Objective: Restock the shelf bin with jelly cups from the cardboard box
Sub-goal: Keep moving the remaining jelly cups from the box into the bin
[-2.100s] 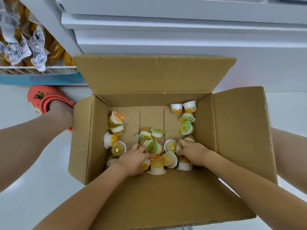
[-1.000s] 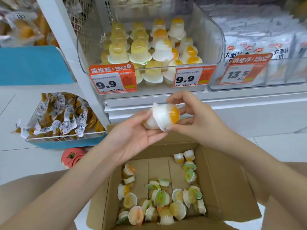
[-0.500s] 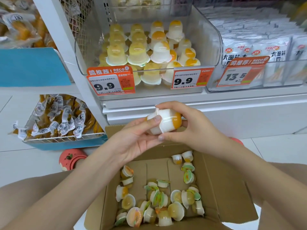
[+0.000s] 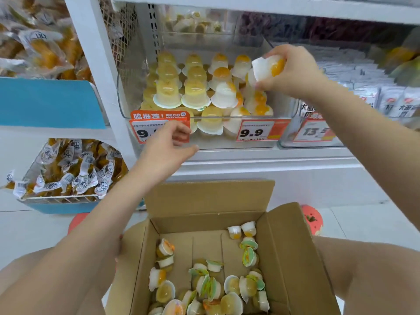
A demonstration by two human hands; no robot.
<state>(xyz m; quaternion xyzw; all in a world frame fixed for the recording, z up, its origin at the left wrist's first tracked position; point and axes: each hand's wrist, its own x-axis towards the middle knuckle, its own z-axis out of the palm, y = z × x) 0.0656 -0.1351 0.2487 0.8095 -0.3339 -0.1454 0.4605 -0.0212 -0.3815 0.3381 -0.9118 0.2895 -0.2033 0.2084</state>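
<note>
My right hand [image 4: 293, 71] grips a white jelly cup [image 4: 268, 67] with an orange piece inside, held over the right end of the clear shelf bin [image 4: 129, 96]. The bin holds several stacked yellow and white jelly cups [image 4: 195, 92]. In front of the bin's left price tag, my left hand [image 4: 166, 148] hangs with loosely curled fingers and holds nothing. Below, the open cardboard box [image 4: 293, 258] has several loose jelly cups [image 4: 209, 285] lying on its bottom.
Price tags [image 4: 256, 130] hang on the bin's front. A second clear bin [image 4: 318, 133] with white packets stands to the right. At lower left sits a wire basket [image 4: 68, 173] of wrapped snacks. Red shoes [image 4: 311, 219] show beside the box.
Both hands lifted cups out of the box and met at chest height. Now my right hand has carried a cup up to the bin, and my left hand has let go and dropped back.
</note>
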